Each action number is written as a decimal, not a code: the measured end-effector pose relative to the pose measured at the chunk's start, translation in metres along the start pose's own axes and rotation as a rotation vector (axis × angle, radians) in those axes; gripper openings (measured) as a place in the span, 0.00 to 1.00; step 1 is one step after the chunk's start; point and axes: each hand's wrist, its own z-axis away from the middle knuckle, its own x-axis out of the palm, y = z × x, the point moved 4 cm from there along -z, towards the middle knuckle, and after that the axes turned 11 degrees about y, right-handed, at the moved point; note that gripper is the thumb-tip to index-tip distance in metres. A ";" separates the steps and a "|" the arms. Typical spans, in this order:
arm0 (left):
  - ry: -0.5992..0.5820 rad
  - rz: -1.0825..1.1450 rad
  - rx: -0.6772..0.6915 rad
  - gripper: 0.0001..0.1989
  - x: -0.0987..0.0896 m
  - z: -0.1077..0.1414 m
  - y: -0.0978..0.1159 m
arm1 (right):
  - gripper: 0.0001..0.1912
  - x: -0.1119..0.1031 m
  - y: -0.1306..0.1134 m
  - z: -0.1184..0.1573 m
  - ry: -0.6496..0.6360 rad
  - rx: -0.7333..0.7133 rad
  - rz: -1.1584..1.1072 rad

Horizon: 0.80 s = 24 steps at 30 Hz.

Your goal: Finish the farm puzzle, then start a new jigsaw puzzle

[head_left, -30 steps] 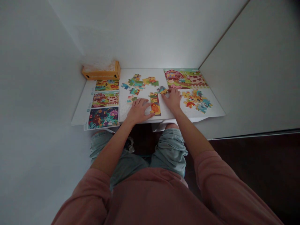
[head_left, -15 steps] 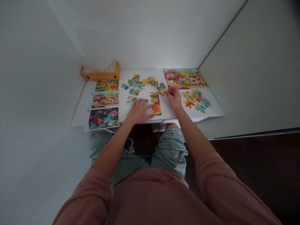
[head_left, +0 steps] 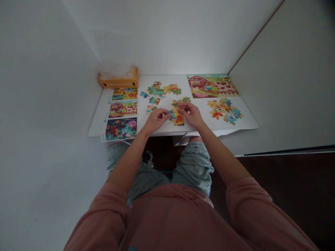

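A jigsaw puzzle piece (head_left: pixel 172 115) with grey-blue and yellow print is held between my two hands, just over the table. My left hand (head_left: pixel 156 120) pinches its left side with thumb and forefinger. The closed fingertips of my right hand (head_left: pixel 192 114) are at its upper right side, partly covering it. Directly beneath lie joined pieces with an orange animal (head_left: pixel 179 121), partly hidden by the held piece and my fingers. A green piece (head_left: pixel 186 99) shows just beyond my right hand. Loose pieces (head_left: pixel 157 91) lie scattered farther back on the left.
On the right, a pile of puzzle pieces (head_left: pixel 225 111) lies below a farm picture (head_left: pixel 213 86). A sheet with three small pictures (head_left: pixel 123 108) lies at the left, overhanging the front edge. Behind it stands a yellow box (head_left: pixel 119 83) with clear wrap. Walls enclose the white table (head_left: pixel 197 126).
My right hand has brought the piece nearer and turned it over the joined pieces. My left hand has lifted off the table and closed on the piece's left side. The view has shifted slightly.
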 end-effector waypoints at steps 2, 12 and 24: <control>0.021 0.090 -0.036 0.09 -0.001 -0.001 -0.007 | 0.16 0.002 -0.004 0.000 -0.004 -0.004 0.004; 0.210 0.344 -0.134 0.13 -0.005 -0.006 -0.024 | 0.19 -0.022 -0.002 0.012 -0.169 -0.226 0.402; 0.220 0.275 -0.121 0.23 -0.008 -0.007 -0.023 | 0.22 -0.015 -0.001 0.011 -0.209 -0.289 0.576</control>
